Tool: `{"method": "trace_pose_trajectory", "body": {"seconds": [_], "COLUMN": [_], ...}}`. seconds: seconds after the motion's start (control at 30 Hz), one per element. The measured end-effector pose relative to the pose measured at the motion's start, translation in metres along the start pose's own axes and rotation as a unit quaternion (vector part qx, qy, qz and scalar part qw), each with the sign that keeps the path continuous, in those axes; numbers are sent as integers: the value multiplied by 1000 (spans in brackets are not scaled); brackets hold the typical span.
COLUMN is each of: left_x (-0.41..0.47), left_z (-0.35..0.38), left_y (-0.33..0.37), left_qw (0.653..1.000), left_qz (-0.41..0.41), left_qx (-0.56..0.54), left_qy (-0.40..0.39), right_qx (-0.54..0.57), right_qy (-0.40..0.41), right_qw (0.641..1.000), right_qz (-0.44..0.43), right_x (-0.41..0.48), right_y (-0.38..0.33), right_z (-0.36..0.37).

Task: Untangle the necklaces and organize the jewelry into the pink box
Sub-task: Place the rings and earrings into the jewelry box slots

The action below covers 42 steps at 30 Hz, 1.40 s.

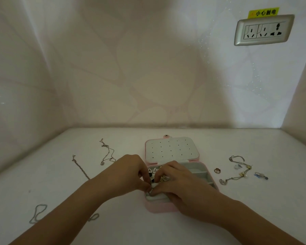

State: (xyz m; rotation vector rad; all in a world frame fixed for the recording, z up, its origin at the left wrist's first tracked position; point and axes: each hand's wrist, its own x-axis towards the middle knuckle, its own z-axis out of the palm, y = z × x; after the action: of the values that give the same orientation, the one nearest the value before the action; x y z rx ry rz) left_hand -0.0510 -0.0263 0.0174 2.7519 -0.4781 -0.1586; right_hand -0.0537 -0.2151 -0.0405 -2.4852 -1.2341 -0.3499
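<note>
1. WORK POSITION. The pink box [159, 208] lies open, with its lid [171, 149] folded back flat on the far side. Both hands meet over the box's near left corner. There a pale padded strip [158, 197] runs left to right along the near wall.

2. HAND STATE. The left hand [129, 172] and right hand [182, 184] are both closed, fingers curled and knuckles up. Their fingertips pinch 1 small ring [150, 191] at the padded strip. Whether the ring is already seated in the strip cannot be told. The forearms enter from the box's near left and near right.

3. GOVERNING RELATION. The ring is directly under both sets of fingertips, so neither hand is nearer. In judgement, the next move is a short press straight down into the strip, with no sideways travel.

4. REMAINING ITEMS. 3 chains lie left of the box, all apart from it:
- a far chain [108, 152];
- a middle chain [80, 167];
- a near chain [38, 213], partly hidden by the left forearm.

Right of the box lie a loose ring [217, 170], a charm bracelet [237, 171] and a blue piece [261, 175]. The left hand is nearer the chains.
</note>
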Motion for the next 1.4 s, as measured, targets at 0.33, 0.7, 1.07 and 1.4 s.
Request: {"method": "trace_pose_trajectory", "body": {"seconds": [0.33,0.7,1.07,1.4], "left_x": [6,9,-11,-17], "left_z": [-5,-22,-28,-7], "left_y": [-4,-3,5,1], "left_qw": [997,985,980,890], "left_qz": [31,16,73,18], "left_qx": [-5,-78,-159,-450], "left_qy": [-65,-151,-98,-76], "right_qx": [5,123,367,422], "right_qy": [31,43,93,121], "right_qw": [999,988,901,874], "right_qz": [16,89,210,208], "right_x": [0,3,3,5], "right_y": [-1,-9,-23,-19], "right_z": [1,-14,-32,-33]}}
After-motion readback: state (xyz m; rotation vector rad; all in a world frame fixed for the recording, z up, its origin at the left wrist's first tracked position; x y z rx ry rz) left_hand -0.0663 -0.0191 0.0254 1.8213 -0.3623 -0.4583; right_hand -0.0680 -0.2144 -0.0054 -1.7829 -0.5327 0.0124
